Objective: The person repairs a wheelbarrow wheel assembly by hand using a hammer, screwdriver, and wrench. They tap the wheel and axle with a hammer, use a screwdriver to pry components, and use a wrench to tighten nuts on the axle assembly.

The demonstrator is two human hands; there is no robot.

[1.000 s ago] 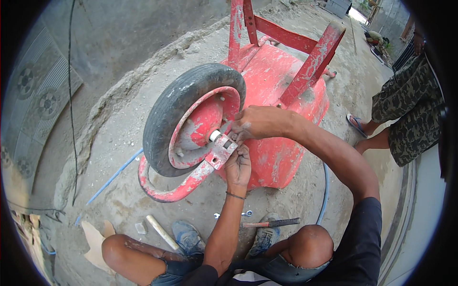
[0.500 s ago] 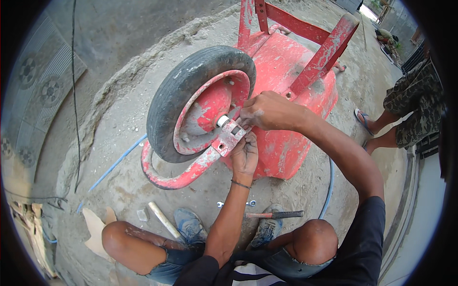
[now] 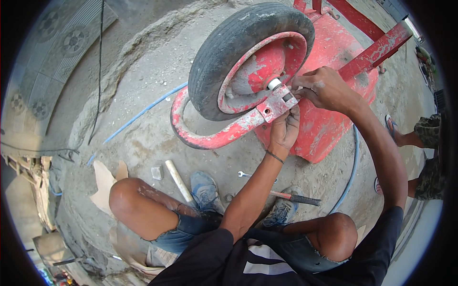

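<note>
Red wheelbarrow (image 3: pixel 329 119), lying overturned on a sandy concrete floor (image 3: pixel 143 138), fills the frame from 12 to 2 o'clock. Its wheel (image 3: pixel 238 52), a grey tyre on a red rim, points toward the viewer, with the pale axle end (image 3: pixel 274 84) showing at the hub. A red bracket (image 3: pixel 276 102) sits just below the axle, joined to the curved front bar (image 3: pixel 210 136). Left hand (image 3: pixel 285 129) reaches up from 6 o'clock, fingers curled closed around the bracket's lower edge. Right hand (image 3: pixel 324 88) comes in from 3 o'clock, fingertips pinched at the bracket's right end beside the axle; what they pinch cannot be told. On the floor between the person's shoes lie a wrench (image 3: pixel 244 174) and a hammer (image 3: pixel 293 197). A white pipe piece (image 3: pixel 178 180) lies at 7 o'clock. A blue hose (image 3: pixel 143 113) runs from 9 o'clock toward the wheel. Another person's sandalled feet (image 3: pixel 392 131) stand at 3 o'clock.
</note>
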